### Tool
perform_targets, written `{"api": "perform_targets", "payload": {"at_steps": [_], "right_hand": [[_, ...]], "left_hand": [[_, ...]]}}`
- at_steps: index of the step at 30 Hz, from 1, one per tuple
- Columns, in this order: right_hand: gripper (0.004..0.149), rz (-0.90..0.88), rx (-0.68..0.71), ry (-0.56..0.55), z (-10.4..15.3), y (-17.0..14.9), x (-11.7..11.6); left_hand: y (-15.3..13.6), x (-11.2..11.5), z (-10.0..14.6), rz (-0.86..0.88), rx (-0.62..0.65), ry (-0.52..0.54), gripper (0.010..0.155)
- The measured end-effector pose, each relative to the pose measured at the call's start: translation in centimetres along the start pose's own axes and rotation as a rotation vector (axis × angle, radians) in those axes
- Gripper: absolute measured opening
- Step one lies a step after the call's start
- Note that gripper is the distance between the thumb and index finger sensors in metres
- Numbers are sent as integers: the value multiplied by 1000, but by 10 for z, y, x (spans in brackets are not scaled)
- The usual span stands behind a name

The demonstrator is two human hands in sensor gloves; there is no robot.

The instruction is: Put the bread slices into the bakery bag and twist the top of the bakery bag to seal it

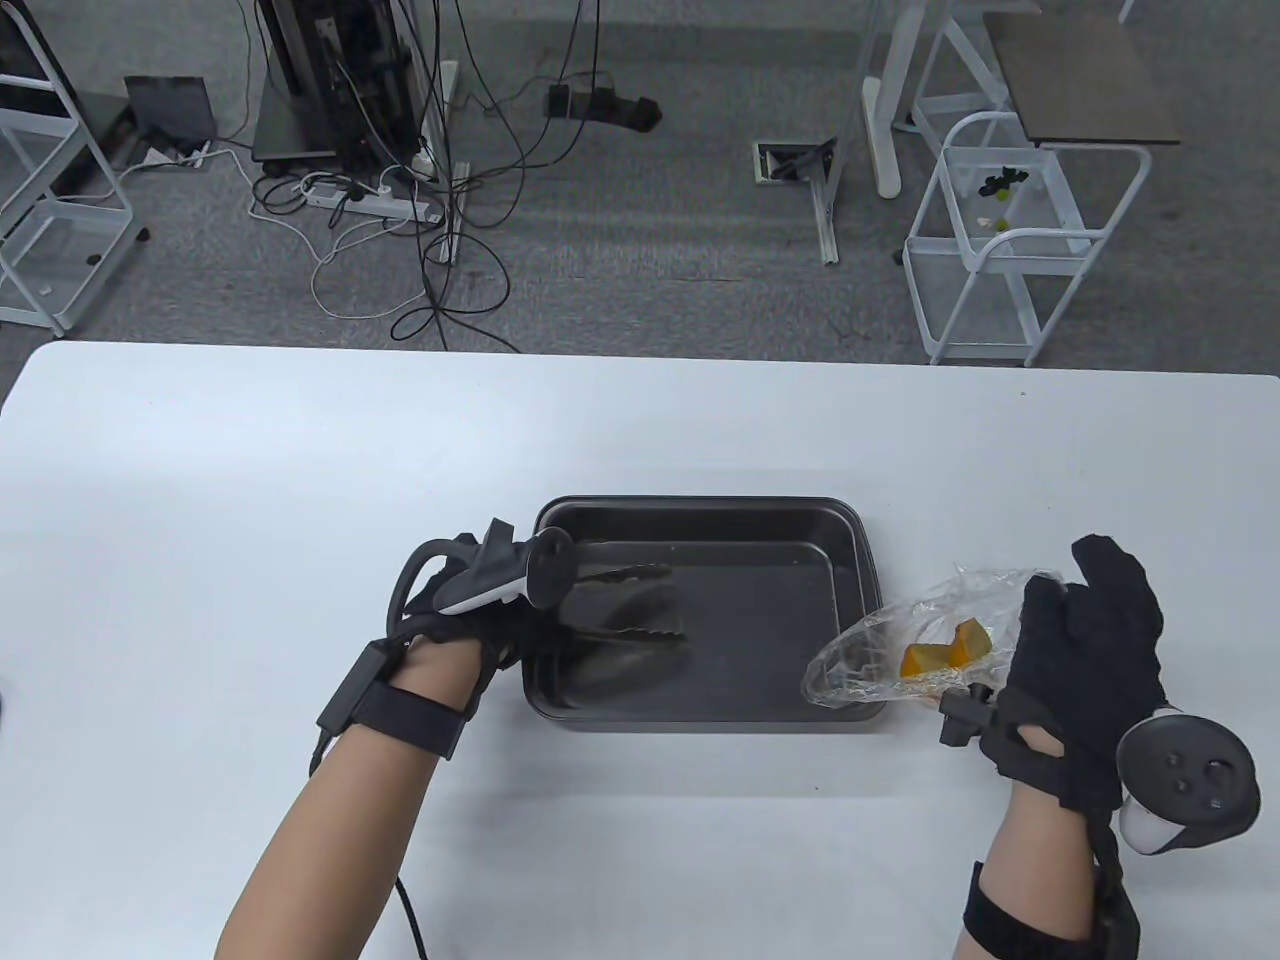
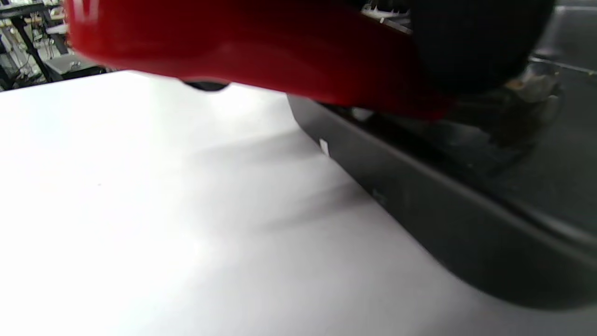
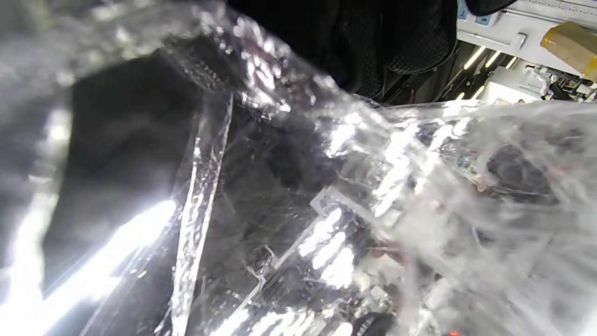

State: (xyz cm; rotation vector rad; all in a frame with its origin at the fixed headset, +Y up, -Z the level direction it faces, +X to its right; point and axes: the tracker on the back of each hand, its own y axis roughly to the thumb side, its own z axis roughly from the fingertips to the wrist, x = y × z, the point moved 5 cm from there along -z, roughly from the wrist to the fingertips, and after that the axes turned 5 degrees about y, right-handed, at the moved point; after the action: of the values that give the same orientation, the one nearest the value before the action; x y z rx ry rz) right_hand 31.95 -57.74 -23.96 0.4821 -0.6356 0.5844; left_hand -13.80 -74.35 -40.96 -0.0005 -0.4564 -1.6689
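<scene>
A clear plastic bakery bag (image 1: 880,640) hangs over the right rim of a black baking tray (image 1: 700,505). My right hand (image 1: 1085,640) grips the bag at its right end. Orange-brown bread pieces (image 1: 945,652) show inside the bag. The crinkled bag (image 3: 373,186) fills the right wrist view, below gloved fingers (image 3: 354,42). My left hand (image 1: 480,610) is at the tray's left end and holds metal tongs (image 1: 640,630) that lie inside the tray. In the left wrist view a blurred red handle (image 2: 261,51) sits beside a gloved finger (image 2: 475,37), above the tray's wall (image 2: 443,219).
The white table (image 1: 200,500) stretches wide on all sides of the tray. Beyond its far edge lie floor cables and a power strip (image 1: 370,200), and a white wire cart (image 1: 1010,240) stands at the back right.
</scene>
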Motion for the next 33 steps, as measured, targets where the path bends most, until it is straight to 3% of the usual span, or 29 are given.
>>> {"api": "perform_targets", "payload": {"at_steps": [4, 11, 15, 23, 26, 31, 33], "right_hand": [[43, -28, 4, -8, 0, 0, 1], [43, -32, 24, 4, 1, 8, -3], [43, 13, 77, 43, 4, 27, -16], [43, 149, 191, 124, 21, 77, -43], [43, 180, 253, 159, 33, 100, -52], [43, 210, 394, 235, 61, 146, -72], [42, 237, 443, 286, 76, 165, -81]], "left_hand": [[-2, 2, -2, 27, -8, -50, 84], [8, -23, 15, 88, 21, 102, 84], [38, -60, 52, 214, 96, 337, 80], [117, -107, 133, 378, 284, 501, 80], [125, -118, 157, 412, 273, 576, 81], [117, -119, 186, 418, 135, 672, 81], [111, -115, 198, 390, 85, 711, 72]]}}
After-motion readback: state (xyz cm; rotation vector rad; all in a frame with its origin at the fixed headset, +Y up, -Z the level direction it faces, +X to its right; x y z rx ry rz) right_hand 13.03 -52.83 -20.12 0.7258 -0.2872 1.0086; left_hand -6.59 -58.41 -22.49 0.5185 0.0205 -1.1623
